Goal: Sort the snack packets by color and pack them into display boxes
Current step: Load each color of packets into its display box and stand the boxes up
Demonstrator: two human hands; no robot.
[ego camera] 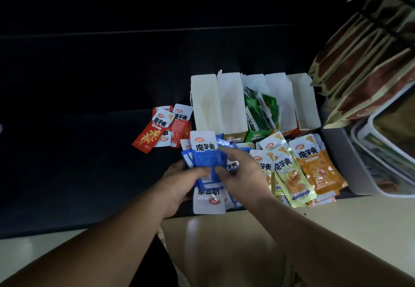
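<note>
Covering the lower half of a bundle of blue packets (205, 160), the left hand (179, 184) and the right hand (243, 175) leave only its white tops and one white end below the palms in plain sight. How many packets it holds cannot be counted. The far part of the dark surface (67, 152) fades into blackness. Five white display boxes (205, 102) stand in a row beyond the hands, their printed fronts mostly blocked. Only the middle box shows contents: green packets (267, 109) standing on edge. At the right, a stack of brown pouches (359, 62) and a white bin (343, 165) are cut off by the frame.

The top blue packet reads 魔芋爽 under a red oval logo too small to read. The same characters show on the red packets (157, 129) lying left of the boxes, and on the orange packets (318, 167) and yellow-green packets (289, 179) just right of the hands, where "20%" sits on the corner tabs.

Both forearms reach in from the bottom edge and converge. The left hand grips the bundle from the left, thumb across its front, fingers curled behind. The right hand's thumb and fingers pinch the bundle's right side. The bundle is near the front edge of the surface, before the boxes.
</note>
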